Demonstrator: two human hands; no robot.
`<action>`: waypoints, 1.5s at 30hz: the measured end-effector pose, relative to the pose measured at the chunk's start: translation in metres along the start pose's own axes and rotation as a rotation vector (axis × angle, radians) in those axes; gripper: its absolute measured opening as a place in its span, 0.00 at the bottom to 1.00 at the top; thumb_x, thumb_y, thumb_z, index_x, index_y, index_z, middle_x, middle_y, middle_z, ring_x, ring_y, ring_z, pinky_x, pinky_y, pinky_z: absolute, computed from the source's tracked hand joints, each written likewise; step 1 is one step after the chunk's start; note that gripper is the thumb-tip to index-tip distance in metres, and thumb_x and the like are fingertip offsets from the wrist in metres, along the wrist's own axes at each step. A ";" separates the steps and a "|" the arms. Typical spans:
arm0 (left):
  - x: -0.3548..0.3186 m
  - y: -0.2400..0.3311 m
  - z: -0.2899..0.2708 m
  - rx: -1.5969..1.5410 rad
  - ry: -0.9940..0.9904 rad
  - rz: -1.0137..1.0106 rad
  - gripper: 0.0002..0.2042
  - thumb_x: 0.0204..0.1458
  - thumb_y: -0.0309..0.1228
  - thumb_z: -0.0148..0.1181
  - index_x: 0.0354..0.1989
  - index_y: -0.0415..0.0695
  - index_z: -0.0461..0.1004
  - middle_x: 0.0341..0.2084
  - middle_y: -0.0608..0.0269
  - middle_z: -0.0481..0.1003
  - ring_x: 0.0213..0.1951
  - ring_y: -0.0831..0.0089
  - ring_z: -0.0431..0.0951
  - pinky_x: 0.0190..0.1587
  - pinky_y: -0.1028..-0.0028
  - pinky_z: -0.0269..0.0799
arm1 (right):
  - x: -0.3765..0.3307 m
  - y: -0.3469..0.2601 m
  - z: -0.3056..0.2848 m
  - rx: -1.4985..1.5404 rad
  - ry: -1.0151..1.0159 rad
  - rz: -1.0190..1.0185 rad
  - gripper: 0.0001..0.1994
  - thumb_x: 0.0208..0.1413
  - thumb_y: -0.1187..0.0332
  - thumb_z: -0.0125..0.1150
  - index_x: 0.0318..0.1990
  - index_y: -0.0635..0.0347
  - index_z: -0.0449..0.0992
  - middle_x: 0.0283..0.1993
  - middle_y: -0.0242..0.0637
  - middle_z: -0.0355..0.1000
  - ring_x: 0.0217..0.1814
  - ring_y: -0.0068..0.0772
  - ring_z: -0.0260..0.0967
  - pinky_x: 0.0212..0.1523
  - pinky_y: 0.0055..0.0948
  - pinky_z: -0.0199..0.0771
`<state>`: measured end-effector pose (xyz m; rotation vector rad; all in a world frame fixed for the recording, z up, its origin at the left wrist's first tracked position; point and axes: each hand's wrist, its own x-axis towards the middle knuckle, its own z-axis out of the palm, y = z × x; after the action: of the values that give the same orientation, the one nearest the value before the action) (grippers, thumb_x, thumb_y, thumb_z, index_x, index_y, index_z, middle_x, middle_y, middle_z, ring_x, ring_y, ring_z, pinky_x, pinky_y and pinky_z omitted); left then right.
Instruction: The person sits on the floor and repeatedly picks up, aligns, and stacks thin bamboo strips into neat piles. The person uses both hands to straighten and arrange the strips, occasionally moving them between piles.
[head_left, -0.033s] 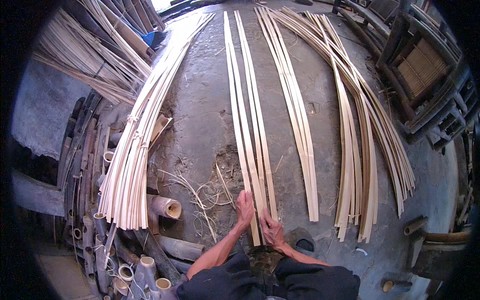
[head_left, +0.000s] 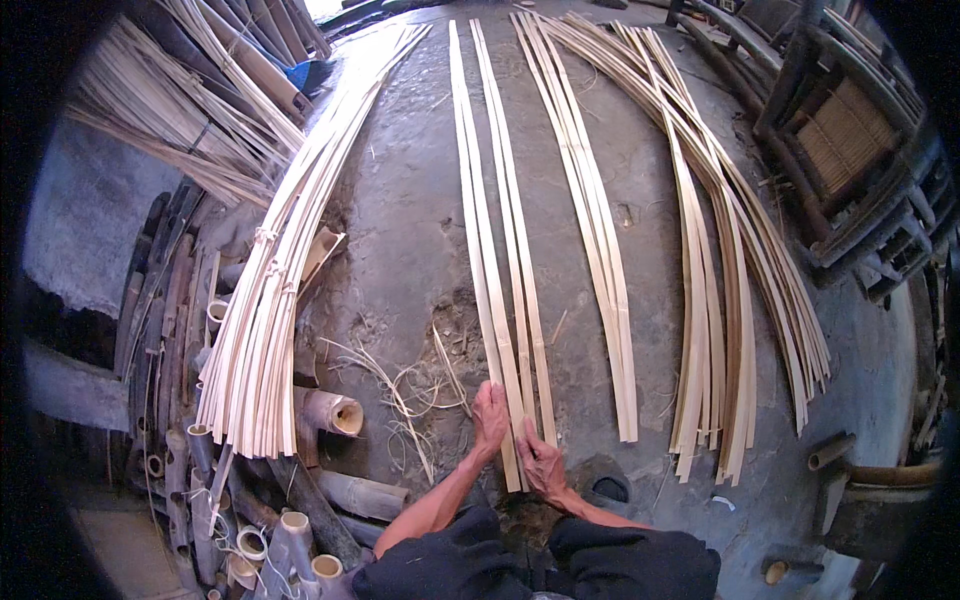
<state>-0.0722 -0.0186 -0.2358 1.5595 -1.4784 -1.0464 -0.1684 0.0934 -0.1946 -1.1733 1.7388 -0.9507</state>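
Left grip (head_left: pixel 490 416) and right grip (head_left: pixel 543 466) at pale strips (head_left: pixel 488 300) on grey floor (head_left: pixel 410 200); tied bundle (head_left: pixel 255 345) farther left.

at the left, bamboo poles (head_left: pixel 178 290) rest beside a grey wall (head_left: pixel 95 220), with cut tubes (head_left: pixel 298 550) bunched at the near left. thin curled shavings (head_left: pixel 394 393) litter the concrete floor (head_left: pixel 410 220). at the far right sits dark furniture (head_left: pixel 868 220) with a woven panel (head_left: pixel 843 138); a white scrap (head_left: pixel 723 503) lies near right, and something blue (head_left: pixel 297 75) shows far left.

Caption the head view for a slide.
Left hand and right hand touch long, flat, pale bamboo strips on rough grey floor.
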 end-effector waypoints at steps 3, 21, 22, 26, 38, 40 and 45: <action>-0.001 -0.005 -0.002 -0.059 0.008 -0.087 0.17 0.64 0.39 0.45 0.29 0.38 0.64 0.18 0.55 0.63 0.25 0.71 0.64 0.30 0.65 0.64 | 0.002 -0.013 0.000 -0.018 -0.073 0.082 0.24 0.62 0.64 0.54 0.65 0.53 0.62 0.23 0.52 0.61 0.26 0.24 0.61 0.30 0.28 0.67; 0.028 0.002 -0.046 0.557 -0.363 -0.037 0.21 0.57 0.44 0.53 0.29 0.35 0.74 0.22 0.45 0.76 0.29 0.45 0.77 0.34 0.55 0.72 | 0.070 0.056 -0.138 -0.793 0.334 -0.099 0.26 0.53 0.64 0.61 0.60 0.60 0.66 0.46 0.46 0.66 0.48 0.49 0.66 0.46 0.43 0.68; 0.030 0.016 -0.046 0.604 -0.361 -0.039 0.22 0.57 0.46 0.53 0.27 0.34 0.74 0.22 0.43 0.76 0.29 0.42 0.77 0.34 0.52 0.71 | 0.069 0.064 -0.145 -0.791 0.281 -0.056 0.26 0.53 0.62 0.60 0.59 0.60 0.66 0.46 0.45 0.66 0.48 0.49 0.66 0.46 0.44 0.68; 0.041 0.014 -0.037 0.573 -0.211 0.126 0.15 0.55 0.40 0.56 0.37 0.39 0.76 0.31 0.46 0.76 0.36 0.47 0.76 0.40 0.53 0.71 | 0.073 0.063 -0.143 -0.743 0.313 -0.109 0.26 0.54 0.62 0.60 0.59 0.60 0.65 0.48 0.49 0.67 0.49 0.52 0.67 0.47 0.46 0.69; 0.028 0.019 0.046 0.874 -0.449 0.587 0.36 0.58 0.47 0.50 0.71 0.43 0.46 0.72 0.52 0.40 0.73 0.57 0.36 0.70 0.51 0.28 | 0.039 0.015 -0.100 -0.048 0.371 -0.169 0.22 0.64 0.62 0.54 0.63 0.58 0.65 0.51 0.49 0.74 0.46 0.30 0.74 0.45 0.28 0.72; 0.027 0.020 0.045 0.861 -0.445 0.593 0.36 0.58 0.47 0.49 0.70 0.41 0.47 0.72 0.52 0.39 0.73 0.58 0.36 0.70 0.51 0.27 | 0.035 0.020 -0.095 -0.066 0.288 -0.040 0.23 0.64 0.60 0.53 0.64 0.57 0.65 0.42 0.44 0.78 0.35 0.29 0.72 0.38 0.29 0.72; 0.027 0.023 0.045 0.847 -0.445 0.580 0.36 0.58 0.47 0.48 0.70 0.39 0.47 0.72 0.52 0.39 0.73 0.58 0.36 0.70 0.51 0.28 | 0.032 0.040 -0.072 -0.147 0.196 0.054 0.24 0.63 0.60 0.54 0.65 0.56 0.64 0.29 0.43 0.76 0.26 0.30 0.66 0.31 0.32 0.69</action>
<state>-0.1224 -0.0458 -0.2343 1.2662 -2.7149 -0.4274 -0.2550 0.0848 -0.2096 -1.1503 2.0164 -0.9440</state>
